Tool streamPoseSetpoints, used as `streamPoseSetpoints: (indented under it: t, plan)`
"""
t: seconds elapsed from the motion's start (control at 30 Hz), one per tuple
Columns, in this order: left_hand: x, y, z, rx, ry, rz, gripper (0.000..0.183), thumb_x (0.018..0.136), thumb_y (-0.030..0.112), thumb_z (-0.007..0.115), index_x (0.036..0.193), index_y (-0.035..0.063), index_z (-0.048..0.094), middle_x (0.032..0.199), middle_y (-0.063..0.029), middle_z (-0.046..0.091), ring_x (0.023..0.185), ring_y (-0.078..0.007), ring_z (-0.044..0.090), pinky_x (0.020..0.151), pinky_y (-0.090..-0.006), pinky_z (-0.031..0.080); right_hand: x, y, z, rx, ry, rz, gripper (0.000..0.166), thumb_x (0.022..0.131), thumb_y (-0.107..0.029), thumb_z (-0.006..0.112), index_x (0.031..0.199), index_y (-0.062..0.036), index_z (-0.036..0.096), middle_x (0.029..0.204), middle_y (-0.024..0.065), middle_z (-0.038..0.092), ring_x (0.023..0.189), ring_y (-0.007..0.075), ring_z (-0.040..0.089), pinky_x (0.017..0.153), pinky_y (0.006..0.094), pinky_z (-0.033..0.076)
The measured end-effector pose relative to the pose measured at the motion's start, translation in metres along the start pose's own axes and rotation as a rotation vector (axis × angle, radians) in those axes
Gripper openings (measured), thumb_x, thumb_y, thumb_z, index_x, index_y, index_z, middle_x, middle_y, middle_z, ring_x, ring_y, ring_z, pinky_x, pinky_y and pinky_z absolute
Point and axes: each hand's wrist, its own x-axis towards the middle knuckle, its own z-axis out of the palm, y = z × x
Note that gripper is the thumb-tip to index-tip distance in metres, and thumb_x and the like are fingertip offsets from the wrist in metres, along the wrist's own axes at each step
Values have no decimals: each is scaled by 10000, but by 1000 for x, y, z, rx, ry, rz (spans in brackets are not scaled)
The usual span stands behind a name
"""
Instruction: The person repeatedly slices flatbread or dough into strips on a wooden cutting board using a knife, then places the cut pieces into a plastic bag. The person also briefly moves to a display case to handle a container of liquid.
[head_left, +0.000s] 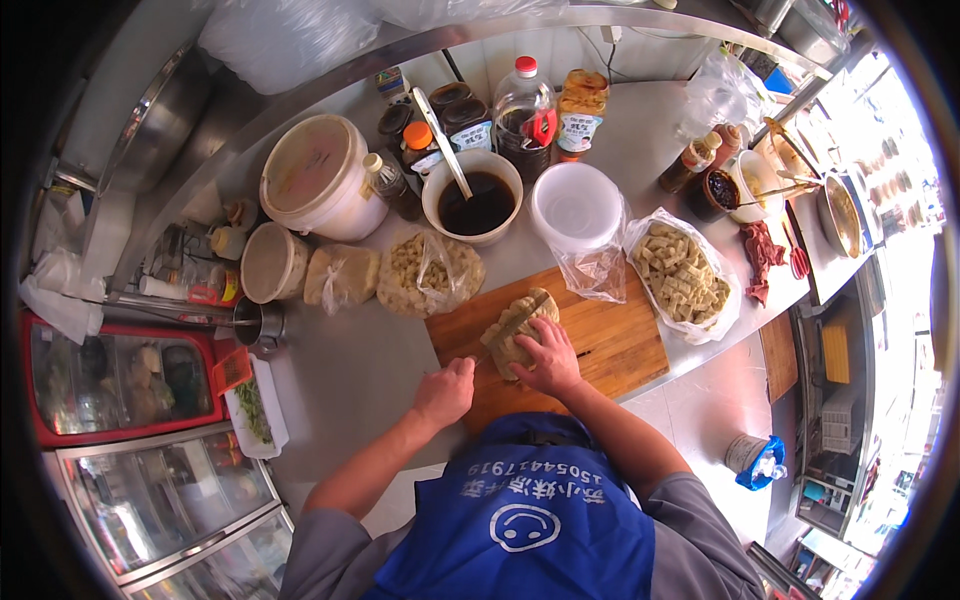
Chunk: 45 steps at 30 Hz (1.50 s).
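Observation:
On a wooden cutting board (622, 337) lies a slab of pale, spongy food (536, 300), possibly gluten or tofu. My left hand (446, 390) is closed around the handle of a knife (517, 324), whose blade lies slantwise across the slab. My right hand (551, 356) rests on the slab with fingers spread, close to the blade. Right of the board, an open plastic bag holds cut pale pieces (679, 274). Left of the board, another clear bag holds small pieces (431, 274). The knife's handle is mostly hidden in my left hand.
Behind the board stand a bowl of dark liquid (480, 206) with a ladle, a white plastic tub (576, 206), a lidded bucket (322, 176) and a large bottle (525, 112). Scissors (796, 255) and sauce containers are at the right. A tray of greens (259, 409) is at the left edge.

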Motion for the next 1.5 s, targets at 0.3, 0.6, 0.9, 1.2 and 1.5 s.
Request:
streamPoseSetpoints:
  t: [0.3,0.6,0.9,1.2,1.5]
  plan:
    - [40,5,-12,42,-174,46,151,936,112,571,1016,23,481,848,-194,663,710,-397,700,592,-501,574,4,7,2,31,-18,21,483,723,-330,831,1150,-144,703,1385,183,542,1349,408,485,1110,510,431]
    - [75,20,3,43,-264,-34,163,906,58,550,1048,-5,500,949,-279,696,803,-445,722,698,-532,596,5,6,10,13,0,29,457,713,-309,835,1122,-142,718,1394,182,543,1352,403,491,1095,505,448]
    - [53,9,-14,25,-337,-142,207,897,45,548,1092,-10,506,976,-285,703,844,-452,721,762,-546,583,-6,-1,9,-42,36,4,453,732,-330,824,1141,-170,711,1389,153,556,1393,384,458,1134,543,384]
    - [64,4,6,-35,-192,-63,178,898,61,530,1057,-11,493,856,-271,694,798,-477,691,711,-585,552,-16,-13,16,-178,106,-32,526,737,-319,803,1240,-238,672,1422,134,525,1429,385,407,1146,683,286]
    - [76,12,8,-38,-172,-67,205,896,62,522,1083,-19,510,858,-284,706,821,-470,700,711,-581,545,-18,-14,21,-208,-7,-137,198,806,-255,735,997,-221,699,1186,43,589,1188,272,563,1118,611,353]
